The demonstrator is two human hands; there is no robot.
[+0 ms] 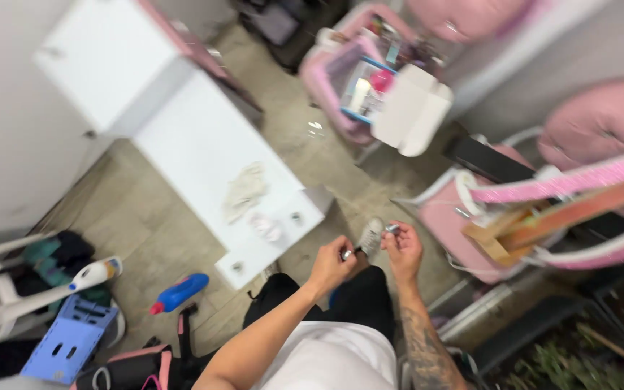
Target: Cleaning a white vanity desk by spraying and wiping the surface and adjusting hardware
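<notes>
- The left hand (332,263) is curled, its fingertips pinched on a small shiny metal piece (346,253); the piece is too blurred and too small to tell its exact kind.
- The right hand (401,247) is also curled, its fingers closed on a second small silvery bit (391,229) at the fingertips, likewise too small to make out.
- The two hands sit near each other but apart, held in front of the person's waist, above the black trousers (355,300) and a grey shoe (371,235) on the tiled floor (146,224).
- Just to the left of the hands lies a long white cabinet (204,155) on its side, with a crumpled pale rag (245,189) resting on it.
- A blue bottle with a red tip (179,292) lies on the floor beside the cabinet, near a blue step stool (72,339).
- To the right stand pink padded chair parts (601,123) and a piece of brown cardboard (514,235).
</notes>
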